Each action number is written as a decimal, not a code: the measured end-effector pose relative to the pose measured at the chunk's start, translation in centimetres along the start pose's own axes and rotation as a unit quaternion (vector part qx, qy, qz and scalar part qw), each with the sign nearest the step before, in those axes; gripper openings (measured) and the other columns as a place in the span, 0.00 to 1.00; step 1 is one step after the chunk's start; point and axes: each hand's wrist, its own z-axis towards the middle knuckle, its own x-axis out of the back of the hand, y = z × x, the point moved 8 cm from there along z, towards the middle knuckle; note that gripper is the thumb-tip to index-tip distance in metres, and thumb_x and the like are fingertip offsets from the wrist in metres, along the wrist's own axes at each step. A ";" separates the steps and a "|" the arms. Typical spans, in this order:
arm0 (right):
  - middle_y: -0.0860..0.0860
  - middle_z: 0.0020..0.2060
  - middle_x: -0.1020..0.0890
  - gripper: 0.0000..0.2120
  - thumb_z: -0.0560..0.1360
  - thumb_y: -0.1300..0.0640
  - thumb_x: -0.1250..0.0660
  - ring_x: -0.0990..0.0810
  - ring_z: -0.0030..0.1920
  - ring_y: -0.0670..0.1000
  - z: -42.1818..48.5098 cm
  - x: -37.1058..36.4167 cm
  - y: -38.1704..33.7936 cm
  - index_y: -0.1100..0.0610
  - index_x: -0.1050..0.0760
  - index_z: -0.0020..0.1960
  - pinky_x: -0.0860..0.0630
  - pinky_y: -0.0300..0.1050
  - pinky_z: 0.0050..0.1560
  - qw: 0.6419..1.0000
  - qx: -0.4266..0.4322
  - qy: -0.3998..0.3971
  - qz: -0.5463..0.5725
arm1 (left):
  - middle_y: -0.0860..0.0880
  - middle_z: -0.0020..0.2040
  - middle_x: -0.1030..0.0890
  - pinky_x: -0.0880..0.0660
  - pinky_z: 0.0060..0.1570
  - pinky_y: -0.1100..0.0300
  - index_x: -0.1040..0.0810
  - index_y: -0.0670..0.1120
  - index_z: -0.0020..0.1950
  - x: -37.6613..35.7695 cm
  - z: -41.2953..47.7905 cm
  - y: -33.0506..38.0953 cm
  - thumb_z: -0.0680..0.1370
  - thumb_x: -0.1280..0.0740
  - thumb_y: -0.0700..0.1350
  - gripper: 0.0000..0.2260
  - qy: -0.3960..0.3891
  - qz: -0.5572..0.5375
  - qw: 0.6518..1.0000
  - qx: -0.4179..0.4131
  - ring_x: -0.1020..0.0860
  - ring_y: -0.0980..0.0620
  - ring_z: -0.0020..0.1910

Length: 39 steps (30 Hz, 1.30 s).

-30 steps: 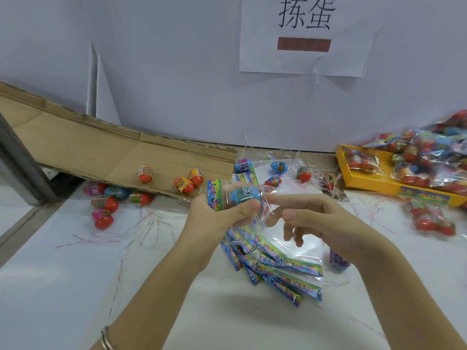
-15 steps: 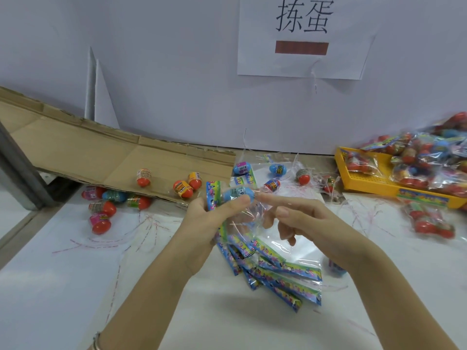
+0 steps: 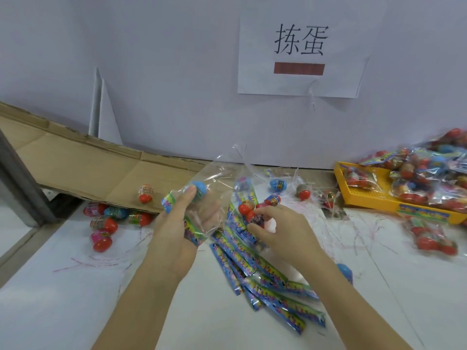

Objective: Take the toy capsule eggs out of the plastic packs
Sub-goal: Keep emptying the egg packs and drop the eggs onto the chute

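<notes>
The left hand (image 3: 182, 223) grips the pack (image 3: 214, 176), blue egg (image 3: 201, 190) under its thumb.

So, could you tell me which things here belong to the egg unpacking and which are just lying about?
Job: left hand holding the plastic pack with a blue egg inside; right hand pinching a red egg; full packs on the yellow tray; freed eggs; emptied packs.
Lying about: cardboard sheet; paper sign; pink threads.
</notes>
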 end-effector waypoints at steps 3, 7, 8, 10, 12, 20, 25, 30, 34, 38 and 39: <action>0.46 0.50 0.20 0.12 0.77 0.44 0.37 0.24 0.52 0.51 1.2 0.1 -0.3 0.47 0.29 0.59 0.33 0.48 0.53 0.993 -0.009 0.013 -0.119 | 0.41 0.51 0.15 0.19 0.34 0.57 0.21 0.41 0.59 -0.4 -0.2 -0.2 0.65 0.29 0.49 0.24 -0.010 0.003 1.000 0.000 0.15 0.44 0.46; 0.44 0.42 0.21 0.11 0.75 0.51 0.33 0.22 0.39 0.45 1.3 1.0 -0.3 0.47 0.31 0.56 0.30 0.40 0.42 0.998 0.004 0.060 0.009 | 0.38 0.51 0.16 0.19 0.35 0.56 0.19 0.40 0.54 -0.6 -0.3 -0.5 0.64 0.27 0.44 0.20 -0.038 0.004 0.999 0.004 0.15 0.42 0.45; 0.44 0.41 0.21 0.13 0.75 0.53 0.32 0.24 0.35 0.42 1.2 1.8 0.0 0.46 0.30 0.57 0.30 0.36 0.38 0.992 -0.004 0.087 0.088 | 0.38 0.51 0.16 0.18 0.36 0.55 0.19 0.40 0.55 -0.8 -0.4 -0.5 0.64 0.27 0.42 0.20 -0.050 0.008 0.999 0.006 0.15 0.42 0.45; 0.44 0.42 0.19 0.14 0.75 0.60 0.32 0.23 0.35 0.43 1.1 4.2 1.2 0.47 0.25 0.58 0.28 0.32 0.34 0.954 -0.030 0.158 0.252 | 0.38 0.51 0.16 0.18 0.38 0.54 0.21 0.39 0.59 -1.1 -0.5 -0.6 0.63 0.28 0.40 0.23 -0.064 0.021 0.998 0.007 0.15 0.42 0.45; 0.49 0.43 0.17 0.14 0.75 0.66 0.34 0.19 0.39 0.50 0.9 7.3 2.6 0.48 0.24 0.52 0.25 0.36 0.35 0.885 -0.053 0.230 0.402 | 0.38 0.50 0.15 0.17 0.39 0.52 0.22 0.39 0.60 -1.3 -0.7 -0.7 0.62 0.27 0.39 0.26 -0.075 0.027 0.997 0.011 0.15 0.42 0.44; 0.41 0.42 0.16 0.15 0.65 0.43 0.29 0.19 0.38 0.43 0.1 10.8 -2.1 0.46 0.24 0.49 0.23 0.37 0.39 0.934 0.063 0.058 0.348 | 0.39 0.53 0.16 0.17 0.42 0.51 0.21 0.41 0.58 -2.1 -1.4 -1.1 0.62 0.26 0.40 0.24 -0.099 0.055 0.994 0.003 0.16 0.43 0.46; 0.34 0.37 0.20 0.10 0.66 0.46 0.28 0.28 0.31 0.38 0.0 11.4 -2.1 0.43 0.23 0.46 0.31 0.28 0.30 0.966 0.060 0.074 0.239 | 0.42 0.47 0.15 0.19 0.33 0.55 0.20 0.43 0.53 -2.9 -1.8 -0.9 0.62 0.27 0.39 0.20 -0.134 0.035 0.990 -0.003 0.15 0.45 0.41; 0.33 0.32 0.23 0.15 0.60 0.41 0.28 0.29 0.28 0.36 0.0 10.9 -1.8 0.43 0.21 0.45 0.33 0.27 0.26 0.956 0.038 0.049 0.285 | 0.43 0.47 0.15 0.20 0.31 0.56 0.22 0.42 0.57 -3.1 -2.0 -1.1 0.63 0.28 0.39 0.22 -0.143 0.036 0.989 0.002 0.15 0.46 0.42; 0.32 0.34 0.23 0.15 0.60 0.43 0.28 0.28 0.31 0.35 -0.2 10.8 -2.6 0.44 0.21 0.46 0.32 0.27 0.30 0.961 0.058 0.040 0.268 | 0.43 0.46 0.15 0.20 0.32 0.55 0.21 0.42 0.55 -2.9 -1.9 -1.0 0.60 0.26 0.41 0.23 -0.135 0.045 0.990 -0.003 0.15 0.47 0.40; 0.38 0.50 0.25 0.14 0.56 0.39 0.27 0.27 0.51 0.37 -0.2 10.1 -2.8 0.37 0.19 0.42 0.32 0.33 0.45 0.962 0.066 -0.004 0.264 | 0.44 0.41 0.15 0.21 0.30 0.58 0.18 0.43 0.50 -3.0 -1.9 -1.3 0.61 0.26 0.41 0.18 -0.141 0.035 0.989 0.002 0.16 0.49 0.35; 0.40 0.53 0.26 0.16 0.54 0.39 0.27 0.27 0.55 0.40 -0.2 9.7 -2.8 0.37 0.18 0.42 0.30 0.37 0.48 0.958 0.063 -0.019 0.280 | 0.44 0.40 0.15 0.21 0.31 0.58 0.17 0.44 0.49 -3.1 -2.0 -1.6 0.61 0.26 0.40 0.17 -0.144 0.035 0.989 0.006 0.16 0.50 0.35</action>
